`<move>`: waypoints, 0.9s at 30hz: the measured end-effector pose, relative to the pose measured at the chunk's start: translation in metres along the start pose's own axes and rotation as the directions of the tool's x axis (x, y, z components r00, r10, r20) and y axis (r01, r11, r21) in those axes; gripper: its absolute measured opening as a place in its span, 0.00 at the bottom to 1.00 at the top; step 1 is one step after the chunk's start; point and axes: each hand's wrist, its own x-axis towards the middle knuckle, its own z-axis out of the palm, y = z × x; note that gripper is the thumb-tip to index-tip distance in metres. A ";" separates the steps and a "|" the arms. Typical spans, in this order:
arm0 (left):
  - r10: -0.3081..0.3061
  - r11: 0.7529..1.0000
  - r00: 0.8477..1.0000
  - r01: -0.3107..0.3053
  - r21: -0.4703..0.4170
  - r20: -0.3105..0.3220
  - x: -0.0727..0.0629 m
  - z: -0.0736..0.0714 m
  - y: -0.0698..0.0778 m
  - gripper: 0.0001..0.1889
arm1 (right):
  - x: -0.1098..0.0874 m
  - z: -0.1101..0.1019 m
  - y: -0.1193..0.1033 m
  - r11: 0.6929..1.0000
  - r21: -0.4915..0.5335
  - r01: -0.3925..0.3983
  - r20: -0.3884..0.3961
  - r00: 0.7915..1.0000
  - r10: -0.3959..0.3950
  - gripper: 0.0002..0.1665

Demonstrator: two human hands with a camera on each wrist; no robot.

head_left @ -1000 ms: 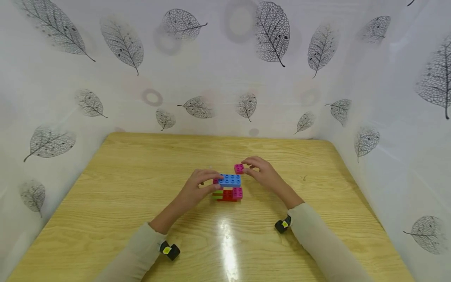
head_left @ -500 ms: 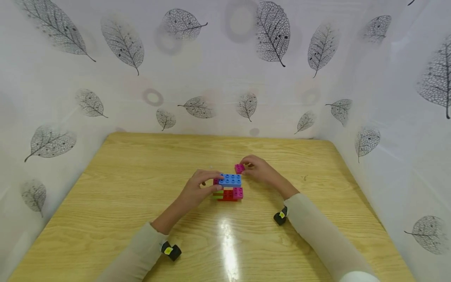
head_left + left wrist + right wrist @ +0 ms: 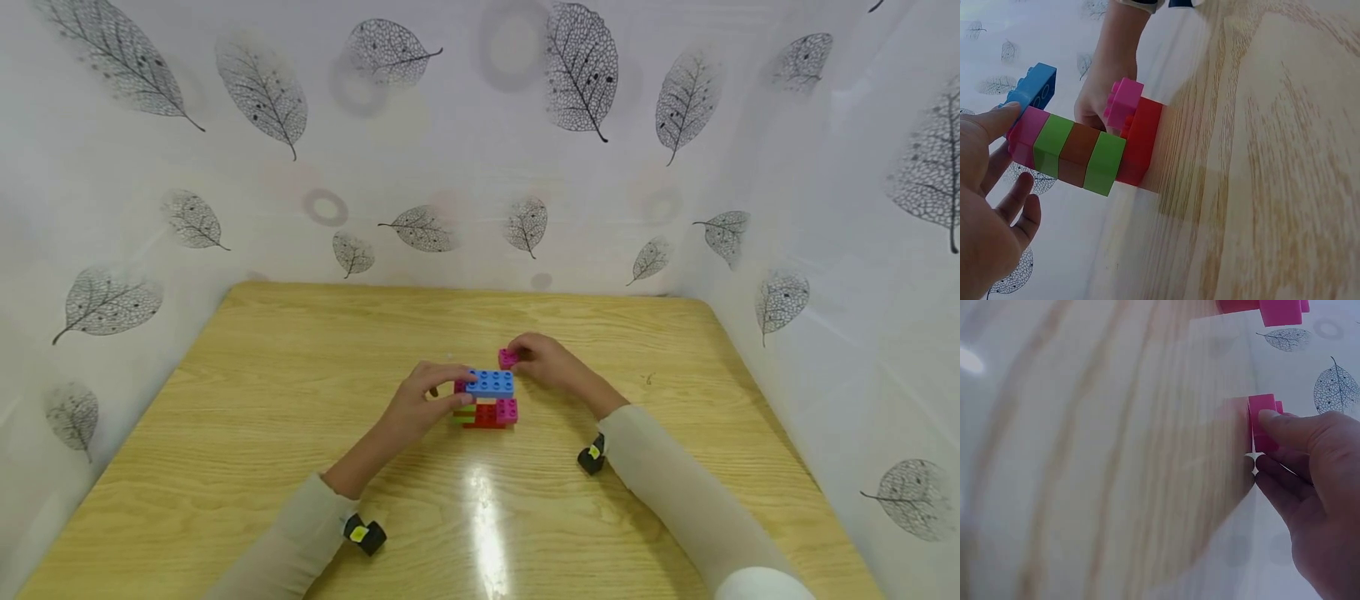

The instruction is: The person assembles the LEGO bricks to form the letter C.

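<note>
My left hand (image 3: 418,398) grips the left end of a blue toy building brick (image 3: 491,382), which lies across the top of a column. In the left wrist view, that column stacks a pink brick (image 3: 1029,136), a green brick (image 3: 1054,145), a brown brick (image 3: 1079,154) and another green brick (image 3: 1105,164). Beneath it is a red brick (image 3: 1142,142) on the table, bearing a second pink brick (image 3: 1125,103) at its other end. Behind this build, my right hand (image 3: 547,362) pinches a loose pink brick (image 3: 1264,423) between thumb and fingers, at the tabletop.
The wooden table (image 3: 337,333) extends around the build on every side. A pale curtain with leaf prints (image 3: 480,150) hangs behind and along the sides. Black wrist cameras (image 3: 363,533) sit on both sleeves.
My right hand has moved slightly left and its fingers have closed around the loose pink brick. The left hand and the build stay where they were.
</note>
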 end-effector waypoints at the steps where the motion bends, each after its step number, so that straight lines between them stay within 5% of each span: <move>1: -0.002 1.000 1.000 0.002 0.001 0.001 0.000 0.000 0.000 0.15 | 0.000 0.000 0.000 1.000 0.004 0.001 -0.008 1.000 -0.001 0.13; 27: -0.107 0.990 0.993 0.101 -0.102 -0.049 -0.001 0.004 -0.002 0.16 | -0.052 0.009 -0.028 0.955 0.155 0.254 -0.198 0.955 -0.222 0.12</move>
